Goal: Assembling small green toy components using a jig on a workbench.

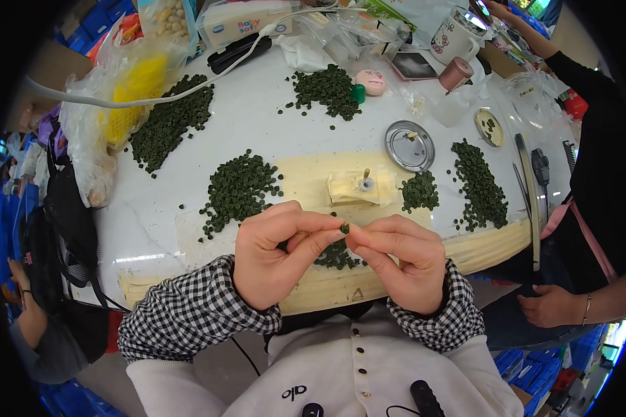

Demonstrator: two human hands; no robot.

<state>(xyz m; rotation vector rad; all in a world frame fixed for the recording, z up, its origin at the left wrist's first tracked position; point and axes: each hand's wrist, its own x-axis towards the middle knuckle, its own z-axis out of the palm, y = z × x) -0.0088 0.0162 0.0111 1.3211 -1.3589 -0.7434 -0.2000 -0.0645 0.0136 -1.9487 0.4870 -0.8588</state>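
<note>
My left hand point(278, 250) pinches a small dark green round piece point(344, 228) between thumb and forefinger. From the other side, the pinched fingertips of my right hand point(403, 260) meet the same piece. Under my fingers lies a small pile of similar pieces point(337, 257), partly hidden by the hands. Just beyond them a small tape-wrapped block point(344, 191) bears a thin upright metal pin point(366, 175). A larger green heap point(240, 184) lies to the left of the block, and a smaller heap point(419, 191) sits to its right.
More green heaps lie at far left point(174, 125), far middle point(327, 92) and right point(480, 184). A round metal lid point(410, 146) is behind the block. A white cable point(153, 101) crosses the far left. Mug point(458, 36) and bags stand at the back; another person's hand point(549, 306) is right.
</note>
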